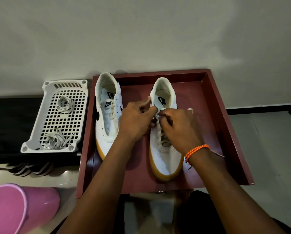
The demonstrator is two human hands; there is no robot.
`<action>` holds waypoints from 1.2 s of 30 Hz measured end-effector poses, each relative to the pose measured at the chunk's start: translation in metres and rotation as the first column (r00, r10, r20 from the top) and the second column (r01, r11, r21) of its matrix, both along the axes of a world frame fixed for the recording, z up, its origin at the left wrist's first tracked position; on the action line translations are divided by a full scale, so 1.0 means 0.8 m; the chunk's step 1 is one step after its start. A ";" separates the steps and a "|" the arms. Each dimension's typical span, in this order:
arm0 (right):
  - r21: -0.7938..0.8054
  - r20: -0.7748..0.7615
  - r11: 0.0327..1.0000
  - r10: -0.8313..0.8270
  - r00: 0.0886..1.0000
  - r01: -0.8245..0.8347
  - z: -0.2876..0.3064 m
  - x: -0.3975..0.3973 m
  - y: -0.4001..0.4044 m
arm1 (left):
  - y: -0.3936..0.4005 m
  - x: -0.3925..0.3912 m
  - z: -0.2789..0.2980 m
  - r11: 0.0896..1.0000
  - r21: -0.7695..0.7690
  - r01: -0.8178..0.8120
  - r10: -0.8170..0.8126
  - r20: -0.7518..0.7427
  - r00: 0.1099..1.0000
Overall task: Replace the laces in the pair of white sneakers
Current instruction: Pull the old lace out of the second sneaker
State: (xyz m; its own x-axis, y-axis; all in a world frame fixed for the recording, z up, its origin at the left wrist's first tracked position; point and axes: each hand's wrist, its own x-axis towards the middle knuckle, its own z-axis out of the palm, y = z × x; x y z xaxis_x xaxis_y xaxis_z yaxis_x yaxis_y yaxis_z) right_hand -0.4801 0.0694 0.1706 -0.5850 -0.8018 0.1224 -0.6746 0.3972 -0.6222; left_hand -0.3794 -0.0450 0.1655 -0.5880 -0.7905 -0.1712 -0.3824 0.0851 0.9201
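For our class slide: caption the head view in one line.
Both hands, left and right, thread a lace through the right sneaker; left sneaker laceless.

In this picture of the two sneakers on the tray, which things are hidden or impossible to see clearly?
- Head view: upper eyelets and lace ends of the right sneaker, covered by the left hand and right hand.
- Whether the lace there is old or new: cannot tell.
- Pink tub: cut off by the frame's lower left edge.
- Dark striped items under the bench: shadowed, unidentifiable.
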 end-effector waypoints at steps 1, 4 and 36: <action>0.032 -0.023 0.999 0.009 1.000 -0.008 -0.001 0.003 -0.001 | 0.000 0.000 0.000 1.000 -0.005 0.000 0.000 0.006 1.000; -0.004 0.005 1.000 -0.010 1.000 0.010 -0.003 -0.006 -0.002 | 0.001 -0.002 0.000 1.000 0.011 0.008 -0.008 0.020 1.000; -0.162 0.296 0.940 -0.245 0.923 0.301 0.008 -0.071 0.023 | 0.005 -0.006 -0.012 0.902 -0.410 0.134 -0.122 0.055 0.991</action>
